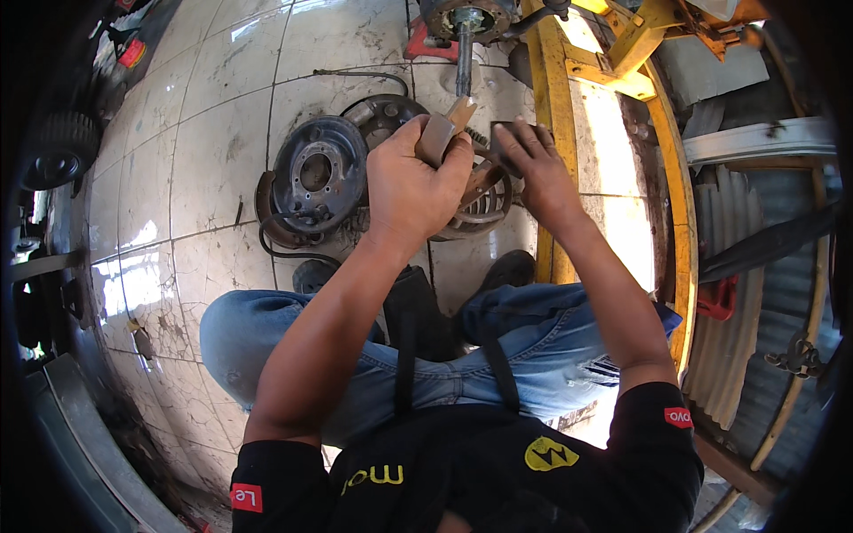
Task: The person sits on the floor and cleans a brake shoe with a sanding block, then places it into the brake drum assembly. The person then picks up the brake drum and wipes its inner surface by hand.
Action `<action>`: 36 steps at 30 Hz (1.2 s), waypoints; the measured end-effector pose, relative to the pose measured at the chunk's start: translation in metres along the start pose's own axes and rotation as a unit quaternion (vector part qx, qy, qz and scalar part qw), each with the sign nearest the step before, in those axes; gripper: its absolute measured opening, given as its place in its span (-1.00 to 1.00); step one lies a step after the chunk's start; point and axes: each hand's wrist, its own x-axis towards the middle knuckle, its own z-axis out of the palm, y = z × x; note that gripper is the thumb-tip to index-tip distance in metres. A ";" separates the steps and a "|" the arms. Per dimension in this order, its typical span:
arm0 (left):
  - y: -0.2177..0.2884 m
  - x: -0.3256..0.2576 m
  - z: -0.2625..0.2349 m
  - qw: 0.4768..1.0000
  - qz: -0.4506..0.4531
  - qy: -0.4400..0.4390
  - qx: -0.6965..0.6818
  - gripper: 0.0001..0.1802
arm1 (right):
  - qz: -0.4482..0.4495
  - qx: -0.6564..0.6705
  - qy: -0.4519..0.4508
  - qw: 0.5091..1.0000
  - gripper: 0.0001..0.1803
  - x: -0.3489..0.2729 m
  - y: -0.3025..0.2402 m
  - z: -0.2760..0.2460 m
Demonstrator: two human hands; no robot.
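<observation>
My left hand (pixel 410 178) is closed around a brake shoe (pixel 435 139), its thumb along the near side and its curved lining face up. A tan metal end (pixel 461 112) of it juts out past the fingers. To the right, my right hand (pixel 544 173) has its fingers pressed on a dark flat piece (pixel 505 147), whose kind I cannot make out. Below and between the hands lies a round ribbed metal part (pixel 484 206) with an open middle. Left of my left hand, a black brake backing plate (pixel 322 169) rests tilted on the floor.
Another dark round part (pixel 388 110) lies behind the backing plate, with a black hose (pixel 364 73) beyond. A hub with a shaft (pixel 465 53) stands ahead. Yellow steel frame (pixel 553 98) runs along the right. A red stand (pixel 433 43) is near the hub; a tyre (pixel 67 147) is far left.
</observation>
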 end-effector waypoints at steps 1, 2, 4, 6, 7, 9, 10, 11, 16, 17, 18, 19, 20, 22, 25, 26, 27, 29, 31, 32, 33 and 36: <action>0.000 0.001 0.000 1.000 -0.005 0.003 0.000 -0.87 | -0.024 0.019 0.012 0.999 -0.28 -0.001 -0.009 -0.003; -0.001 0.002 0.000 1.000 -0.010 0.005 0.000 -0.87 | -0.059 -0.028 0.011 0.998 -0.27 -0.005 -0.012 0.004; 0.002 0.001 0.000 1.000 -0.014 0.001 -0.001 -0.86 | -0.019 -0.061 -0.011 0.998 -0.26 -0.001 -0.014 0.005; 0.008 -0.003 0.000 1.000 -0.014 -0.010 -0.003 -0.85 | -0.001 -0.063 -0.009 0.998 -0.25 0.002 -0.015 0.005; 0.009 -0.002 0.000 1.000 0.009 -0.005 0.017 -0.82 | -0.003 -0.049 0.001 0.999 -0.25 0.000 -0.013 0.003; 0.010 -0.001 0.001 0.997 0.054 0.005 0.056 -0.77 | -0.006 -0.021 0.021 1.000 -0.25 -0.002 -0.009 0.001; 0.009 -0.001 0.003 0.997 0.064 0.000 0.054 -0.77 | -0.013 -0.049 -0.004 0.999 -0.23 -0.005 -0.016 0.003; 0.008 -0.003 0.005 0.996 0.074 -0.005 0.052 -0.76 | -0.002 -0.054 -0.026 0.998 -0.22 -0.006 -0.020 0.005; 0.010 -0.005 0.007 0.996 0.073 -0.004 0.044 -0.77 | 0.069 -0.035 -0.032 0.996 -0.21 0.001 -0.009 0.005; 0.012 -0.005 0.005 0.998 0.057 -0.003 0.033 -0.77 | 0.087 -0.013 -0.016 0.996 -0.21 0.001 -0.002 0.004; 0.012 -0.005 0.004 0.999 0.041 -0.003 0.022 -0.78 | 0.025 0.012 0.022 0.999 -0.20 -0.002 0.002 0.004; 0.011 -0.005 0.004 0.999 0.045 -0.006 0.027 -0.79 | 0.014 0.012 0.018 1.000 -0.20 -0.002 -0.003 0.005; 0.008 -0.005 0.004 0.998 0.049 -0.010 0.032 -0.81 | 0.004 0.011 0.014 1.000 -0.19 -0.002 -0.011 0.006; 0.005 -0.005 0.003 0.999 0.038 0.000 0.020 -0.82 | 0.007 -0.001 -0.009 1.000 -0.20 -0.001 -0.015 0.004; 0.002 -0.003 0.000 0.999 0.014 0.034 -0.034 -0.79 | 0.045 0.059 0.030 0.997 -0.17 -0.003 -0.005 -0.006; 0.003 -0.001 -0.001 0.998 0.022 0.040 -0.054 -0.78 | 0.033 0.043 0.060 0.997 -0.16 0.000 -0.001 -0.006; 0.003 0.002 -0.001 0.996 0.029 0.045 -0.074 -0.78 | 0.033 0.051 0.064 0.996 -0.16 0.000 0.001 -0.006; -0.006 0.002 -0.001 0.996 0.039 0.043 -0.073 -0.78 | 0.029 0.068 0.073 0.995 -0.17 0.007 -0.005 -0.014; -0.013 -0.003 0.005 0.997 0.044 0.045 -0.045 -0.79 | 0.035 0.063 0.071 0.995 -0.17 0.007 -0.005 -0.014; -0.015 -0.006 0.008 0.998 0.042 0.031 -0.045 -0.80 | 0.038 0.059 0.070 0.995 -0.18 0.007 -0.005 -0.014; -0.017 -0.008 0.009 0.997 0.058 0.024 -0.037 -0.80 | 0.050 0.059 0.071 0.995 -0.19 0.007 -0.005 -0.014; -0.011 -0.014 0.011 0.994 0.105 -0.007 0.001 -0.80 | 0.058 0.034 0.058 0.996 -0.25 0.001 -0.008 -0.006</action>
